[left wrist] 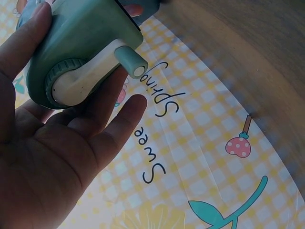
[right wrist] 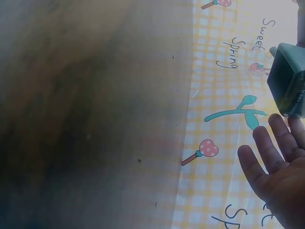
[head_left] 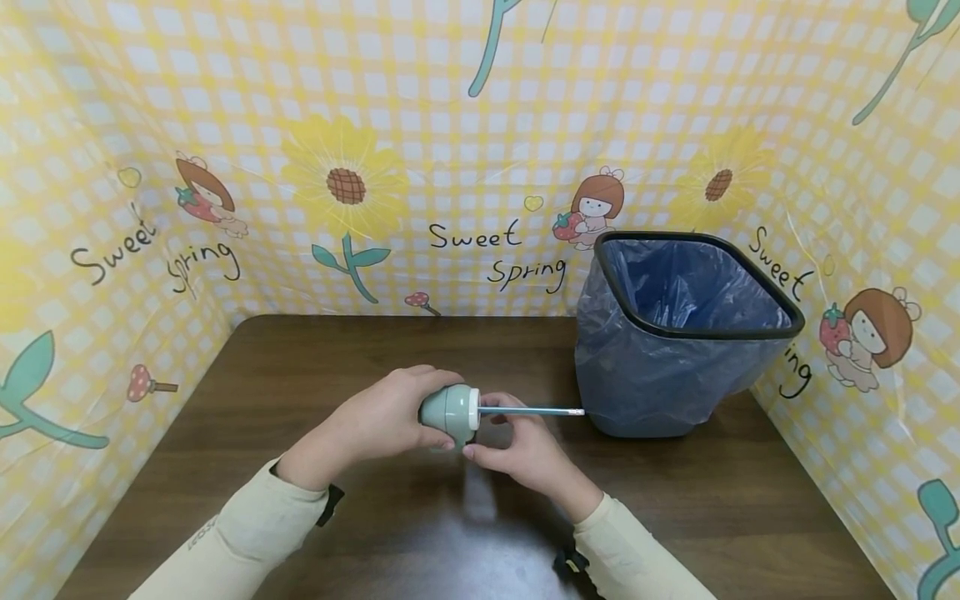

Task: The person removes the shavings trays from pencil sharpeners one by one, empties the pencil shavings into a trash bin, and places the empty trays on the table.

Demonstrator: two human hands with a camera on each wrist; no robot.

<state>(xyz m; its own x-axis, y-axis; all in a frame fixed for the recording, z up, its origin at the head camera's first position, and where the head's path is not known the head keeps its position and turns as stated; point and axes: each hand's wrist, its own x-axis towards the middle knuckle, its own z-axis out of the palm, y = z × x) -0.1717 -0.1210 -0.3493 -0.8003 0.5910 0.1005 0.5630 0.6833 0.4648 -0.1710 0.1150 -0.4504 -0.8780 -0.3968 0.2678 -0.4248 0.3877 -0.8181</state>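
Note:
My left hand [head_left: 390, 412] grips a green hand-crank pencil sharpener [head_left: 444, 414] from the left side, above the table. In the left wrist view its white crank arm with a green knob [left wrist: 131, 62] faces the palm, and the lower fingers stand out free. A blue pencil [head_left: 532, 411] with a white eraser end sticks out to the right from the sharpener's white front. My right hand [head_left: 531, 450] holds the sharpener's lower front edge with thumb and fingertips, under the pencil. In the right wrist view the other fingers [right wrist: 264, 143] are stretched and spread beside the dark green body.
A grey bin [head_left: 637, 425] lined with a bluish plastic bag stands at the right on the dark wooden table [head_left: 330, 350]. The pencil's eraser end overlaps its near left side in the head view. Yellow checked cloth [head_left: 480, 125] with printed figures walls the table at the back and sides.

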